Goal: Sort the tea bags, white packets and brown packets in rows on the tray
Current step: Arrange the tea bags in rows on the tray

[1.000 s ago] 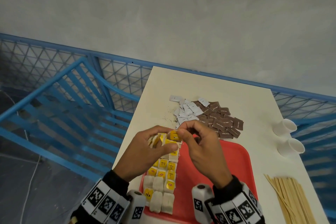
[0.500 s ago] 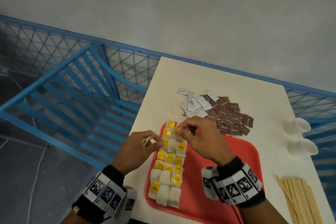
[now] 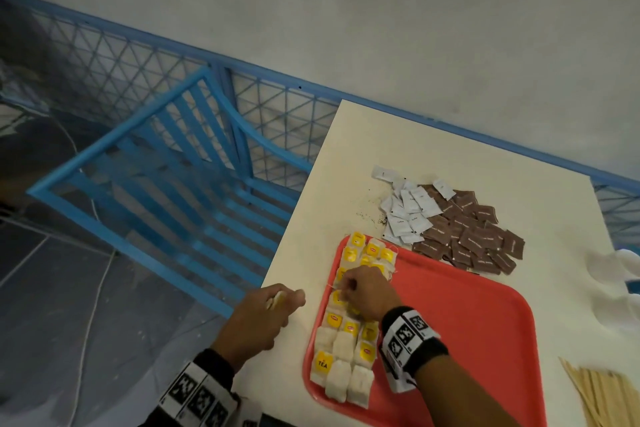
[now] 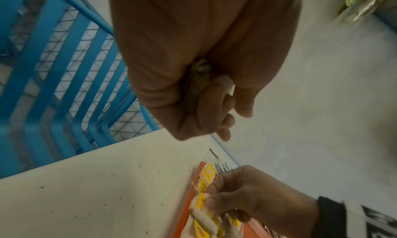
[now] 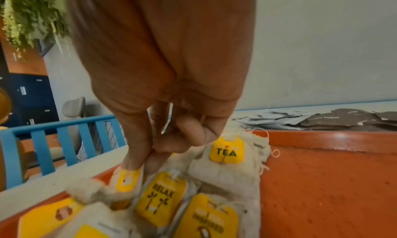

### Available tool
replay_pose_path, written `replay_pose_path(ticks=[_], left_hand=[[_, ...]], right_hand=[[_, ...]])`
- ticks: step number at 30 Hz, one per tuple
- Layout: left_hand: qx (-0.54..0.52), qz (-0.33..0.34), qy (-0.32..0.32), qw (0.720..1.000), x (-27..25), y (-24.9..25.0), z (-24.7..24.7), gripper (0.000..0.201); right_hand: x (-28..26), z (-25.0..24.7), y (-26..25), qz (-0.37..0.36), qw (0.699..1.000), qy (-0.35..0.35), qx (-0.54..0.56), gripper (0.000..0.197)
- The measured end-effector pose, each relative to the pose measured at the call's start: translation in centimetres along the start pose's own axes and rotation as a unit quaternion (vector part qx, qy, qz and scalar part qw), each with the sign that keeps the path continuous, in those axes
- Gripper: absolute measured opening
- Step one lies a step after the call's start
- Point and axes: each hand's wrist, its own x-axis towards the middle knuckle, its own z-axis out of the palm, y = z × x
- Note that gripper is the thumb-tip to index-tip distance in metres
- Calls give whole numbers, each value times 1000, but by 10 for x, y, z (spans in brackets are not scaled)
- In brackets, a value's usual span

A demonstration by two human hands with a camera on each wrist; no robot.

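The tea bags [image 3: 349, 319] lie in rows along the left side of the red tray [image 3: 467, 322], in the lower middle of the head view. Your right hand [image 3: 369, 291] is down on these rows, and in the right wrist view its thumb and finger pinch one tea bag [image 5: 126, 179] by the yellow tag. Your left hand [image 3: 263, 315] is left of the tray, above the table [image 3: 450, 156], with fingers curled around a pale tea bag [image 4: 214, 87]. The white packets [image 3: 408, 208] and brown packets [image 3: 474, 239] lie in one heap on the table, just past the tray's upper edge. Wooden sticks [image 3: 609, 395] lie at the lower right.
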Motion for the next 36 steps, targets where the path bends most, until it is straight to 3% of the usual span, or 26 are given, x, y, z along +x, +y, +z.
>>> replay_pose_path(ticks=[5, 8, 14, 17, 19, 22, 23, 26, 31, 36], left_hand=[[-141, -57, -23, 988, 3, 13, 0, 61], [-218, -89, -47, 971, 7, 16, 1, 73], [-324, -90, -108, 936, 10, 22, 4, 85], [-322, -84, -125, 935, 9, 25, 6, 85], [-311, -77, -130, 938, 8, 27, 7, 82], [-285, -66, -128, 948, 6, 30, 11, 79], [-282, -62, -129, 949, 5, 32, 13, 77], [-273, -51, -127, 952, 0, 39, 21, 70], [-246, -33, -132, 960, -3, 43, 25, 66], [-199, -29, -157, 967, -3, 42, 22, 65]], right_hand=[[1, 8, -3, 22, 997, 61, -44, 2], [-8, 9, -6, -20, 992, 110, -62, 12], [-23, 34, -3, -70, 993, -11, -95, 21], [-27, 32, -4, -65, 994, 9, -88, 21], [-38, 18, -14, -91, 992, 72, -47, 23], [-67, -6, -42, -168, 959, 200, 108, 13], [-78, -13, -54, -184, 948, 209, 152, 9], [-93, -19, -72, -195, 954, 151, 168, 32], [-98, -22, -75, -214, 935, 216, 185, 9], [-105, -45, -76, -225, 916, 164, 291, 8]])
